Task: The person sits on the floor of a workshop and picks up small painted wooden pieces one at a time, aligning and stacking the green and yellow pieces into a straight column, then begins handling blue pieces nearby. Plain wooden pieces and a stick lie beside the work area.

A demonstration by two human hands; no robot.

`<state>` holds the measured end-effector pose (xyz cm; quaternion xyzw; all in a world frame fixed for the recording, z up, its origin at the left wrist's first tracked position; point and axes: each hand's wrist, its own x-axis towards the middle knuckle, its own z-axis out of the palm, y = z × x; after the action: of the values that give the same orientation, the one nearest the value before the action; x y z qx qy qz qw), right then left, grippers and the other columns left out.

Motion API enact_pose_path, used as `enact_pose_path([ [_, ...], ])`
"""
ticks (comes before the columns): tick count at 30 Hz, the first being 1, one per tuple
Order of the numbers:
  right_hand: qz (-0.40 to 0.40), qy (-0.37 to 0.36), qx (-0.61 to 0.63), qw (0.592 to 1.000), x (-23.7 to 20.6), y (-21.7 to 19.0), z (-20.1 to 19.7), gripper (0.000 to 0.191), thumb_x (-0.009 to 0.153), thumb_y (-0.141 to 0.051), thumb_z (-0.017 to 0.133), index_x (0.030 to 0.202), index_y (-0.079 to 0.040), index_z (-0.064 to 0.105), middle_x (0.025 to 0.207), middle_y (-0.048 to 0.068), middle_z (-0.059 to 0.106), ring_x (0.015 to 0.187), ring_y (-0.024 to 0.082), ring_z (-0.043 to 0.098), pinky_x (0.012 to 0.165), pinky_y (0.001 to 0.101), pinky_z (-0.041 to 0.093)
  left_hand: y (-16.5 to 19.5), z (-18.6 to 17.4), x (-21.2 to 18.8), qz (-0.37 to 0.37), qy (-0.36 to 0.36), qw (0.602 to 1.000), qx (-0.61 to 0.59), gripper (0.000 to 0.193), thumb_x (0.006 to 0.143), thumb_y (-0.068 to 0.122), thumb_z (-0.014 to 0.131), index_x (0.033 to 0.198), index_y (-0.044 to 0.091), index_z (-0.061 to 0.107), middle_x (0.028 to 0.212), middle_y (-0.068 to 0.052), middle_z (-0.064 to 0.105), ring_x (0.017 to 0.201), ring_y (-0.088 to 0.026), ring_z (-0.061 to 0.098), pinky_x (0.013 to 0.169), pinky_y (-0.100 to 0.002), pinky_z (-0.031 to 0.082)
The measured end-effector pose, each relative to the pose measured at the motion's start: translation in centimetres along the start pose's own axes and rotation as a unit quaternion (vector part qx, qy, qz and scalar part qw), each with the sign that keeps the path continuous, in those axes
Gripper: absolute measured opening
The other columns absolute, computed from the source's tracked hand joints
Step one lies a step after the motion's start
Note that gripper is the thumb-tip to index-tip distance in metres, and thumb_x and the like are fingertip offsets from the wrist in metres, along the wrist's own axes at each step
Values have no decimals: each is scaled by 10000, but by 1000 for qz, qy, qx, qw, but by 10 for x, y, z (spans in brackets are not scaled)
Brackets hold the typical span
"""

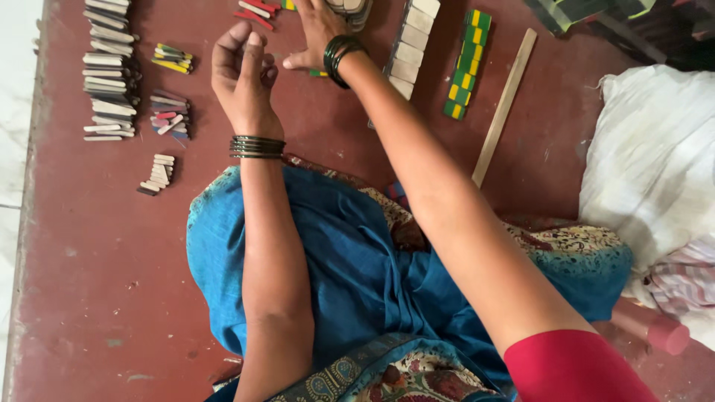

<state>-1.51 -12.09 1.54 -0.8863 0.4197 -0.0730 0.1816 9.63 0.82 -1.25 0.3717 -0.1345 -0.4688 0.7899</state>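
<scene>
Hands: left point(242, 78) curled empty, right point(316, 33) flat on floor point(97, 260)

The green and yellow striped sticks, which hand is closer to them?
Right. The right hand lies flat on the floor just left of the green and yellow striped sticks. The left hand is raised farther left, fingers curled.

I count one long bare wooden stick point(504, 106), one strip of green-and-yellow painted blocks point(466, 64) and one row of plain pale blocks point(411, 49). One white cloth bundle point(655, 164) sits beside my two bangled wrists. The small sticks in the heaps point(109, 71) are too many to count.
</scene>
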Motion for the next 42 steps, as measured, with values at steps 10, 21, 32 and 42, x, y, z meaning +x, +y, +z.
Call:
enact_pose_path([
  [10, 68, -62, -79, 993, 14, -8, -8, 1229, 477, -498, 1050, 1408, -59, 379, 1359, 208, 575, 1187, 413, 614, 940, 492, 539, 6, 5, -2, -5, 10, 999, 35, 224, 990, 125, 755, 1181, 70, 650, 956, 11, 674, 773, -66, 590, 688, -230, 488],
  [21, -8, -60, -86, 994, -3, -6, -1, 1081, 461, -416, 1047, 1291, -72, 446, 1359, 181, 538, 1111, 408, 645, 886, 503, 555, -5, -3, 6, -5, 12, 999, 50, 222, 983, 114, 764, 1168, 63, 653, 939, -4, 690, 747, -73, 607, 656, -226, 498],
  [32, -118, 103, -65, 985, -73, 13, 18, 759, 694, -161, 821, 1385, -21, 539, 1383, 195, 521, 1260, 422, 499, 1054, 513, 437, -30, -1, -9, 221, -132, 687, 680, 841, 687, 184, 891, 1435, 107, 515, 1245, -165, 603, 1144, -473, 511, 937, -548, 477],
  [42, -44, 113, -89, 989, -145, -24, 75, 267, 855, -172, 795, 1084, -116, 669, 1249, 42, 578, 1331, 310, 486, 1076, 510, 434, -34, -2, -17, 34, -232, 571, 787, 629, 765, 161, 872, 1335, 329, 669, 1429, -79, 538, 1199, -416, 557, 970, -488, 523],
])
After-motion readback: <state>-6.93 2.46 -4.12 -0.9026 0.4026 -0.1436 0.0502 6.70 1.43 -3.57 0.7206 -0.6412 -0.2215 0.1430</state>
